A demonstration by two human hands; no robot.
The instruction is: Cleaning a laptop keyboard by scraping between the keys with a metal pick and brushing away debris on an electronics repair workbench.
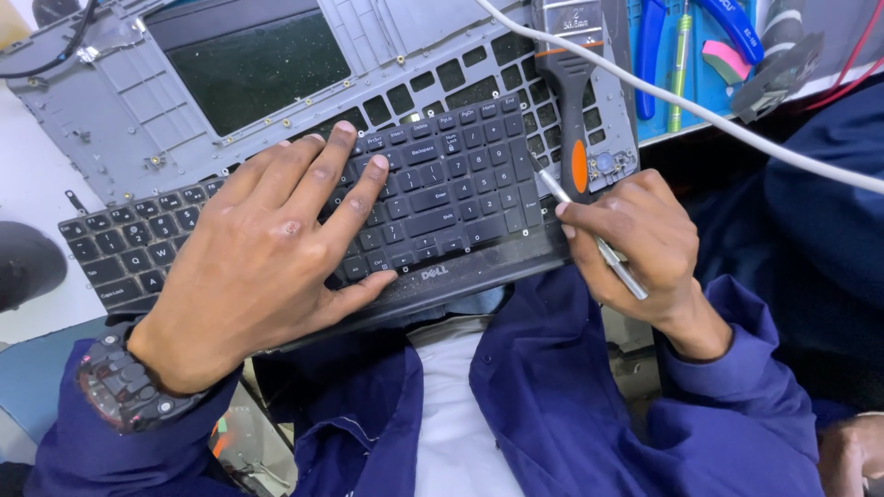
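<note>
My left hand (276,248) lies flat on a black laptop keyboard (460,184), fingers spread over the middle keys and thumb on its front edge. The keyboard rests loosely on a grey laptop palmrest frame (120,101) that lies upside down on the desk. My right hand (635,244) grips thin metal tweezers (562,195); their tip touches the keyboard's right edge. A black wristwatch (124,382) sits on my left wrist. Both arms wear dark blue sleeves.
A screwdriver with a black and orange handle (573,110) lies on the frame's right side. A white cable (700,115) crosses above it. A blue tray (700,64) at the top right holds pliers and other tools. A dark round object (26,262) sits at the left edge.
</note>
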